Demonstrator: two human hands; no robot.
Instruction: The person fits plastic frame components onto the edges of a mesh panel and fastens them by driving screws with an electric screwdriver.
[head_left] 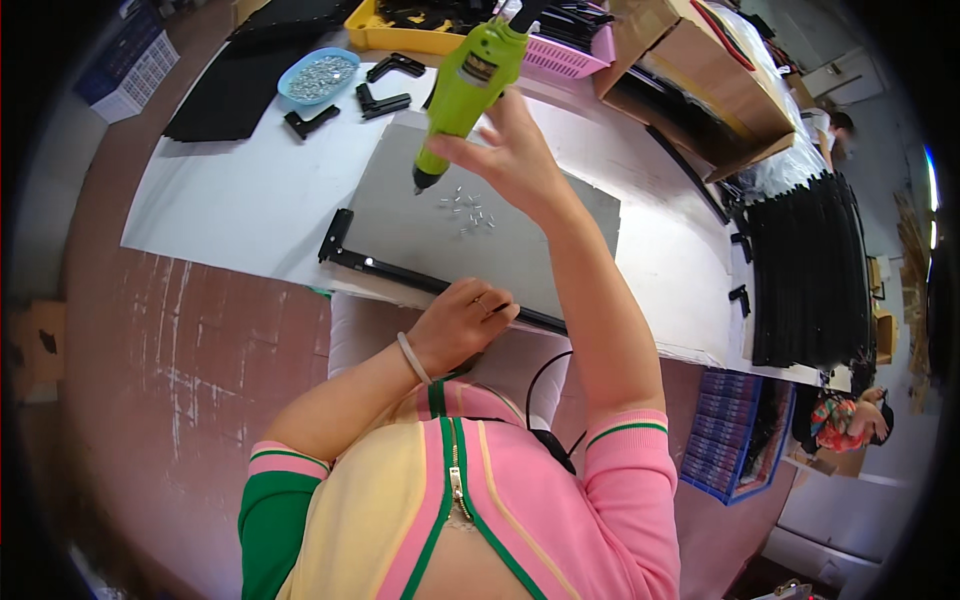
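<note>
My right hand (515,160) is raised over the grey board (400,215), closed about a green electric screwdriver (468,95). The thumb lies across the tool's lower body, and some fingers are hidden behind it. The black tip points down, apart from the board. My left hand (465,322), fingers curled, grips a long black bar (410,277) along the board's near edge. A black corner piece (338,232) sits at the bar's left end, with a small shiny screw or pin beside it. Several small silver screws (470,212) lie loose on the board.
Farther left are a blue bowl (318,76) of small metal parts and several black corner brackets (382,100). Yellow (400,38) and pink (570,58) baskets stand at the back. A cardboard box (690,80) and stacked black bars (810,275) are on the right.
</note>
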